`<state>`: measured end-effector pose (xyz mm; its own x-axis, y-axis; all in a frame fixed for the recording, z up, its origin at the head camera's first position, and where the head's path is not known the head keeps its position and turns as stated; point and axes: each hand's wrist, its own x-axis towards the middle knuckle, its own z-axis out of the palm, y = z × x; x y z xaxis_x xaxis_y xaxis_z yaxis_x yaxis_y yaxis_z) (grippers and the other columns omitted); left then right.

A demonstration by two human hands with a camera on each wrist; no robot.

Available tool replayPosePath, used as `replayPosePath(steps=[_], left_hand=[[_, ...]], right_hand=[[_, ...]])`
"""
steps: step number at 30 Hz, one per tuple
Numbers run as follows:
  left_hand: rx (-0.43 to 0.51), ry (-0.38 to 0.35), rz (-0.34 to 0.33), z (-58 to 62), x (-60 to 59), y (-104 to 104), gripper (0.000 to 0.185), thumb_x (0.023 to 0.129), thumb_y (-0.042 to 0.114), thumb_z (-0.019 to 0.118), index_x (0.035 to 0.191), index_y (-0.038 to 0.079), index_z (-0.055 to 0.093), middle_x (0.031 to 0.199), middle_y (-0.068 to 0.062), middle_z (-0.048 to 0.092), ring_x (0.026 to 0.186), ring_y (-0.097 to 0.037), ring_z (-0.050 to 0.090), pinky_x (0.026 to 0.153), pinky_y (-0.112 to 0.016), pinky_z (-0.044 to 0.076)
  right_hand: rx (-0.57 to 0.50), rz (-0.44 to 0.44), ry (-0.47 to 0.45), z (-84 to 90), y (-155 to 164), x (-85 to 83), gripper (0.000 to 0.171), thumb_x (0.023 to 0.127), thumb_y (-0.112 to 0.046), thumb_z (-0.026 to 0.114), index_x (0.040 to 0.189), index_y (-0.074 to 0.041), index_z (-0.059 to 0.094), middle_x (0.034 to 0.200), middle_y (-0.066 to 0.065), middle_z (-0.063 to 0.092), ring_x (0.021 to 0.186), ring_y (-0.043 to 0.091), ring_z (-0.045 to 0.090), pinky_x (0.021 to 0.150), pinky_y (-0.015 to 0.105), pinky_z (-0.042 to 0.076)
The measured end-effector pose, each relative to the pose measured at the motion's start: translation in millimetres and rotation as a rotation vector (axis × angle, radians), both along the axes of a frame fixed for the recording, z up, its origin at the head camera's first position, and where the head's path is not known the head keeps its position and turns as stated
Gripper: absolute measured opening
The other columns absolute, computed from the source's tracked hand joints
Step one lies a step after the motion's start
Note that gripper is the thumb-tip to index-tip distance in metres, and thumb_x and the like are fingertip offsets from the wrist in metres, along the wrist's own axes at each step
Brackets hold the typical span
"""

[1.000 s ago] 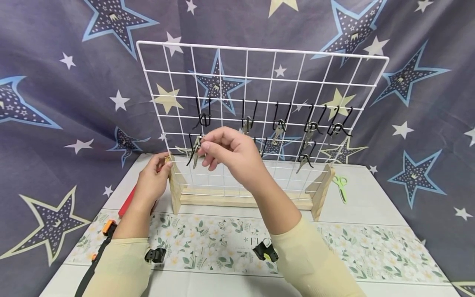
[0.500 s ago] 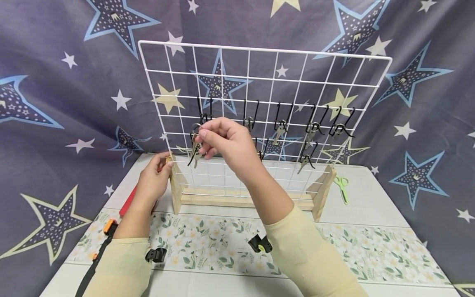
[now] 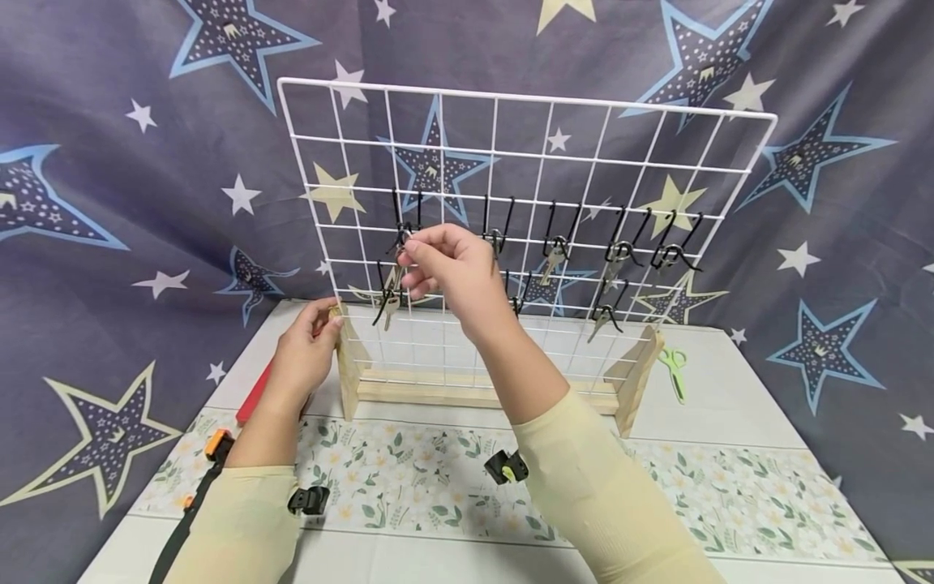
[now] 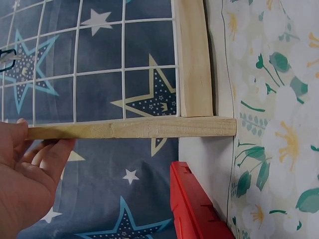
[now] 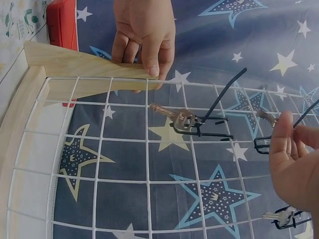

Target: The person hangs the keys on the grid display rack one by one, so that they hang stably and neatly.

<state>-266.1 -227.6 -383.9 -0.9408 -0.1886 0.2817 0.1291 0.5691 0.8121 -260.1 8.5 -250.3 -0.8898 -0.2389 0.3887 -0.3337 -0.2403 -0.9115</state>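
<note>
The right hand (image 3: 448, 264) pinches a key (image 3: 400, 261) up at the top-left black hook (image 3: 405, 223) on the white wire grid (image 3: 525, 101), while the left hand (image 3: 306, 349) grips the wooden side support (image 3: 344, 357) of the stand on the counter (image 3: 730, 405). If the key's hole misses the hook's tip, I'd expect it to slip and drop. A hard push could also rock the grid and shake the other keys (image 3: 611, 264) loose.
</note>
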Motion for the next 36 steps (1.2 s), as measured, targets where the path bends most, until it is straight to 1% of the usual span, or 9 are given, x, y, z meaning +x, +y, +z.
replayPosePath(steps=[6,11,17,21,25,28,32,36], left_hand=[[-0.004,0.001,0.001,0.7,-0.1,1,0.042,0.104,0.036,0.047,0.142,0.019,0.049,0.134,-0.013,0.061,0.117,-0.028,0.059,0.099,-0.046,0.049],[0.003,-0.002,-0.002,0.3,-0.3,2,0.042,0.104,0.036,0.047,0.142,0.019,0.049,0.134,-0.013,0.061,0.116,-0.027,0.059,0.099,-0.045,0.050],[0.007,-0.007,-0.010,0.3,-0.6,4,0.042,0.103,0.037,0.047,0.142,0.021,0.049,0.135,-0.013,0.060,0.118,-0.027,0.058,0.100,-0.045,0.050],[0.012,-0.004,-0.016,0.5,-2.0,4,0.042,0.104,0.037,0.047,0.142,0.020,0.049,0.135,-0.013,0.060,0.118,-0.027,0.058,0.100,-0.045,0.050],[0.019,-0.005,-0.015,0.2,-2.7,3,0.043,0.103,0.038,0.047,0.143,0.020,0.049,0.136,-0.012,0.059,0.118,-0.026,0.058,0.099,-0.044,0.050],[0.030,-0.008,-0.008,-0.5,-2.5,1,0.043,0.103,0.038,0.048,0.143,0.021,0.049,0.135,-0.011,0.060,0.116,-0.025,0.059,0.099,-0.043,0.050],[0.070,-0.016,-0.011,-1.5,-1.5,0,0.043,0.103,0.036,0.048,0.144,0.021,0.048,0.134,-0.010,0.061,0.115,-0.020,0.059,0.099,-0.039,0.051],[0.114,-0.024,-0.036,-3.2,0.7,-2,0.046,0.103,0.035,0.048,0.148,0.023,0.044,0.136,-0.011,0.060,0.120,-0.020,0.056,0.103,-0.039,0.048]], right_hand=[[-0.020,-0.039,-0.009,0.1,-2,-8.8,0.011,0.093,-0.007,0.066,0.098,0.003,0.065,0.087,0.018,0.070,0.062,0.020,0.067,0.060,0.037,0.061],[-0.026,-0.070,-0.029,-1.3,-3,-14.8,0.008,0.093,-0.006,0.065,0.096,0.002,0.064,0.082,0.016,0.069,0.059,0.020,0.067,0.057,0.037,0.060],[-0.031,-0.079,-0.039,-4.2,-2,-18.4,0.008,0.094,-0.006,0.064,0.096,0.001,0.061,0.077,0.015,0.067,0.055,0.019,0.066,0.055,0.038,0.060],[0.007,-0.087,-0.028,-6.7,2,-16.6,0.012,0.095,-0.010,0.065,0.098,0.000,0.060,0.077,0.014,0.066,0.056,0.021,0.066,0.056,0.040,0.060],[0.106,-0.093,0.011,-13.2,10,-7.0,0.015,0.095,-0.016,0.065,0.098,-0.002,0.061,0.079,0.015,0.066,0.059,0.023,0.066,0.057,0.041,0.060],[0.184,-0.067,0.048,-21.4,20,5.5,0.017,0.095,-0.021,0.065,0.097,-0.004,0.061,0.079,0.016,0.065,0.061,0.026,0.065,0.057,0.041,0.060],[0.263,0.010,0.100,-32.3,36,28.9,0.018,0.097,-0.023,0.063,0.096,-0.005,0.062,0.080,0.015,0.065,0.064,0.029,0.064,0.058,0.040,0.059],[0.354,0.111,0.155,-41.7,54,56.5,0.015,0.099,-0.020,0.058,0.095,-0.007,0.062,0.080,0.014,0.065,0.064,0.028,0.063,0.058,0.039,0.059]])
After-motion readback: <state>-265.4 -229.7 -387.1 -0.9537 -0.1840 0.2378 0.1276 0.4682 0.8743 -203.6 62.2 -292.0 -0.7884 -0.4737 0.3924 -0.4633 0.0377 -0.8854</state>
